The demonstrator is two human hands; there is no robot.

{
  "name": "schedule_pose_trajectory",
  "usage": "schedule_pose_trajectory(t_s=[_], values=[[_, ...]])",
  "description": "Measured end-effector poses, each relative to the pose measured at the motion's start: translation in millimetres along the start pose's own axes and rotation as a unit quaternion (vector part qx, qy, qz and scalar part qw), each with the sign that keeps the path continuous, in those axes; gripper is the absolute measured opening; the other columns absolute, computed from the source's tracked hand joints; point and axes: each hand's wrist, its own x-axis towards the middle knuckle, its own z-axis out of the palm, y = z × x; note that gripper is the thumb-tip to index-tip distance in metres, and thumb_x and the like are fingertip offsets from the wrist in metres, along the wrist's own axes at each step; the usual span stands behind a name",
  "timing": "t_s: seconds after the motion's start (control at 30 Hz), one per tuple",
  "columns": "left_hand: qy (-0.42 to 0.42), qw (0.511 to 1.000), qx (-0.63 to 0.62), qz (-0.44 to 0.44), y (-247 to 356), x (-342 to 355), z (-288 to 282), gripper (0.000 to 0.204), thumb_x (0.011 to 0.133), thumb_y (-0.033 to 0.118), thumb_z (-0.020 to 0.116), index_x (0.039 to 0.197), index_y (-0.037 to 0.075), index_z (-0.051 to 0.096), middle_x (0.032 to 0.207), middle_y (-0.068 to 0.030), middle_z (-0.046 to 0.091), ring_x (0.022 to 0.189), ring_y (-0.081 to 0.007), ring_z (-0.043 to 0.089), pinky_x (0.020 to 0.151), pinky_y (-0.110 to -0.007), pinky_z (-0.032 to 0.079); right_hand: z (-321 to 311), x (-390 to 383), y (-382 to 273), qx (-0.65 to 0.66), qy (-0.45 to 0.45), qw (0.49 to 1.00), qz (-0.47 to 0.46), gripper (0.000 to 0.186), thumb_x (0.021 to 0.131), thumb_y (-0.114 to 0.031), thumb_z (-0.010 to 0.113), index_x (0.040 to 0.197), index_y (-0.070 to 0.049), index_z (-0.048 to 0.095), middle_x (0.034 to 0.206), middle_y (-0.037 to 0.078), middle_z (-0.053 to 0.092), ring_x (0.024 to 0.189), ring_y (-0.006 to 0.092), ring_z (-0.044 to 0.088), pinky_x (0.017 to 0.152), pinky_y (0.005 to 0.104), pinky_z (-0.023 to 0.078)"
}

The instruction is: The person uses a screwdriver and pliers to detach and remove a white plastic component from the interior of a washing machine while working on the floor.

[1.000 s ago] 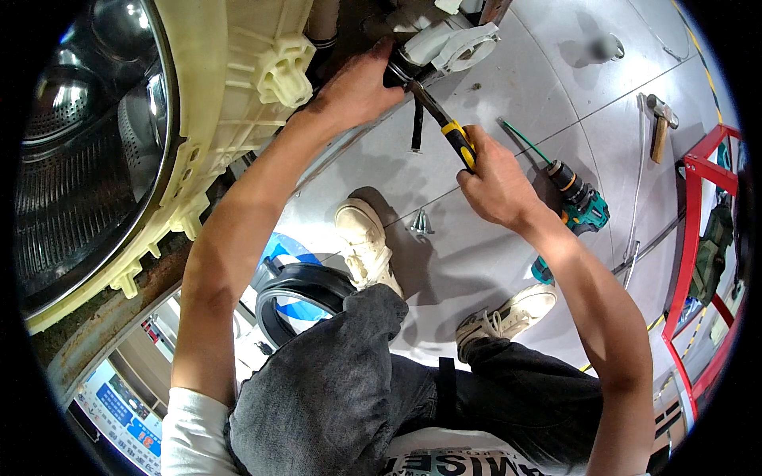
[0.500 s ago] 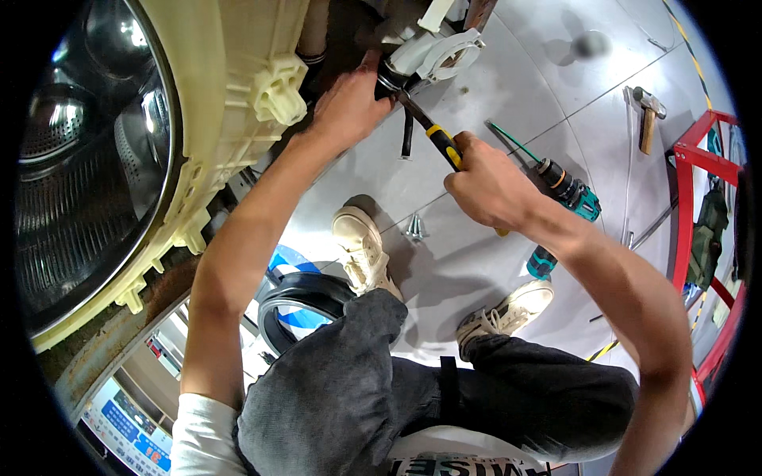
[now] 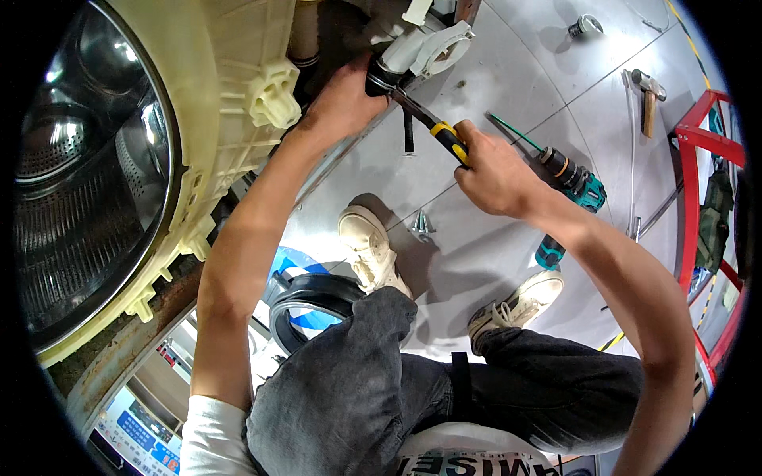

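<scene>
My right hand (image 3: 500, 174) is closed around the yellow-and-black handles of a pair of pliers (image 3: 451, 144). Their metal jaws reach up and left to a black rubber hose (image 3: 382, 79), beside a white plastic pump housing (image 3: 436, 51). At that same hose my left hand (image 3: 345, 103) is wrapped, thumb near the plier jaws; most of its fingers are hidden behind it. Left of my forearm stands a washing machine's cream plastic tub (image 3: 214, 87) with its shiny steel drum (image 3: 79, 166). A short black strip (image 3: 409, 131) hangs below the jaws.
A teal cordless drill (image 3: 586, 190) with a long green bit lies right of my right hand. Several screws (image 3: 422, 222) sit between my shoes. Farther right are a hammer (image 3: 649, 111), metal rod (image 3: 633, 159) and red frame (image 3: 689, 198). A black rubber ring (image 3: 282, 321) lies by my left leg.
The view has shifted slightly. The pliers and my right hand sit a little lower and farther right, jaws still at the hose. A small round part at the far right shows more clearly.
</scene>
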Motion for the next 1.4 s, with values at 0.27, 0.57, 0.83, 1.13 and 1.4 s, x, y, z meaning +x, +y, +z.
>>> schedule_pose_trajectory(t_s=[0.27,0.57,0.83,1.13,1.4], values=[[-0.032,0.999,-0.017,-0.015,3,2,-8,0.059,0.073,0.015,0.070,0.127,-0.001,0.050,0.114,-0.0232,0.062,0.105,-0.0359,0.059,0.094,-0.040,0.045,0,32,55,-0.001,0.018,0.988,-0.154,0.039,0.073,-0.002,0.056,0.110,0.000,0.044,0.094,0.025,0.057,0.090,0.0466,0.057,0.080,0.0506,0.046],[0.029,0.999,-0.010,0.021,-10,-1,3,0.057,0.075,0.016,0.070,0.125,-0.001,0.050,0.112,-0.0221,0.062,0.104,-0.0364,0.059,0.094,-0.041,0.045,-9,20,28,0.038,-0.034,0.994,-0.096,0.031,0.074,-0.003,0.053,0.103,0.004,0.045,0.082,0.025,0.055,0.084,0.0443,0.055,0.074,0.0486,0.043],[-0.012,1.000,0.003,-0.015,-8,-1,-3,0.059,0.080,0.020,0.069,0.131,0.005,0.046,0.115,-0.0258,0.061,0.107,-0.0459,0.056,0.091,-0.046,0.048,-38,0,-36,0.025,-0.129,0.987,0.095,0.037,0.077,-0.010,0.048,0.110,0.006,0.052,0.094,0.029,0.065,0.092,0.0455,0.062,0.084,0.0491,0.048],[0.014,0.999,-0.037,0.025,-5,-3,-3,0.049,0.074,0.015,0.073,0.115,-0.002,0.055,0.103,-0.0231,0.064,0.095,-0.0379,0.060,0.088,-0.041,0.047,-24,15,16,-0.077,-0.024,0.994,-0.077,0.032,0.077,-0.007,0.052,0.108,0.002,0.050,0.098,0.023,0.061,0.096,0.0425,0.060,0.084,0.0472,0.049],[-0.022,0.999,-0.042,0.019,1,2,-2,0.047,0.074,0.013,0.072,0.116,-0.002,0.056,0.105,-0.0229,0.065,0.097,-0.0375,0.062,0.087,-0.041,0.048,-9,45,68,-0.028,0.008,0.979,-0.201,0.037,0.074,-0.004,0.057,0.110,0.000,0.047,0.095,0.022,0.057,0.089,0.0428,0.058,0.077,0.0502,0.046]])
